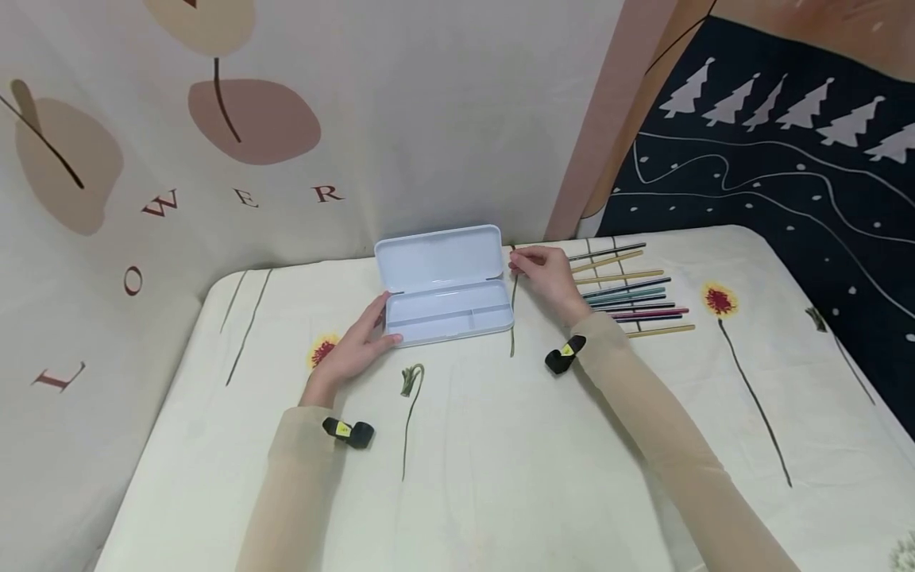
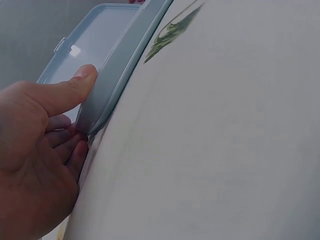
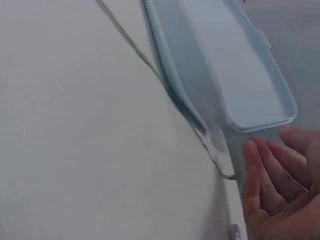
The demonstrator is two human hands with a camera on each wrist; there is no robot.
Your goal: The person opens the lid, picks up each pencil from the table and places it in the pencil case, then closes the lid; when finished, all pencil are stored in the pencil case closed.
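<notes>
Head view: bright, evenly lit
Cloth [image 1: 465,508]: soft shadow beside the right sleeve [image 1: 661,421]
Wrist views: dimmer, greyish, slightly soft
Lid [image 2: 107,35]: small white glare spot, left wrist view

The head camera looks forward and down across the bench [image 1: 486,461] from its near side, the farthest back of the three, taking in the printed backdrop [image 1: 457,119] beyond. The left wrist camera [image 1: 348,433], tilted, looks closely past the left grip [image 1: 355,345] at the left end of the open box [image 1: 443,299]; the right wrist camera [image 1: 565,355], also slanted, faces its right end past the right grip [image 1: 546,278], so all three views share that box.
</notes>
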